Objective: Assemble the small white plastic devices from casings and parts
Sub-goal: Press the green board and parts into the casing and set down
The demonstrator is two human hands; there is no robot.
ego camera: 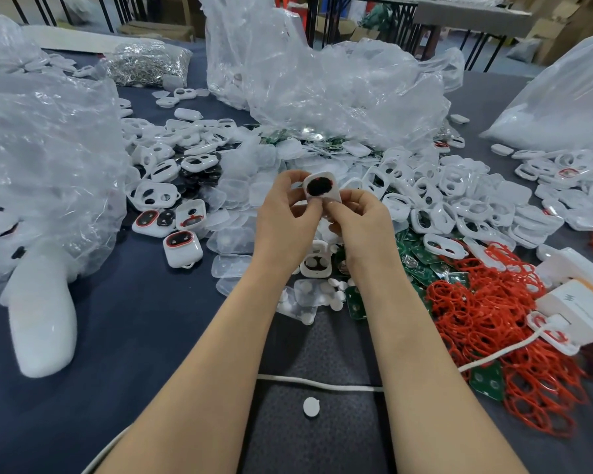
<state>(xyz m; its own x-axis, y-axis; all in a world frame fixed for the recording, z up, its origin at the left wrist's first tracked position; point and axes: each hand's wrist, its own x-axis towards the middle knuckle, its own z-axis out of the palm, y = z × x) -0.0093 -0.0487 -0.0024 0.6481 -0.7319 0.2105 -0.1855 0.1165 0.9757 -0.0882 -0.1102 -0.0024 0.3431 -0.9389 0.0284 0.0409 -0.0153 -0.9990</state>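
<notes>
Head view: both hands are up over the middle of the dark blue cloth-covered table [134, 319], working one unit between them. The left hand [288, 208] grips the left edge of a small white rounded-square plastic casing [322, 188], fingers curled round it. The right hand [360, 217] pinches its lower edge with thumb and forefinger. The casing is held clear of the table, face towards me, with a black oval insert in its window and a trace of red at the rim.

My read is that the step in hand is seating the black insert and red seal in the front shell. I can't tell whether it is fully home.

Next I would press round the rim until it sits flush, then free one hand for the next part. Loose green circuit boards [421, 258] lie just right of the wrists, beside the heap of red rubber rings [476, 313]. The pile of empty white shells [442, 200] lies beyond them. Three closed units with red-ringed faces [183, 248] sit to the left, likely the finished lot.
</notes>
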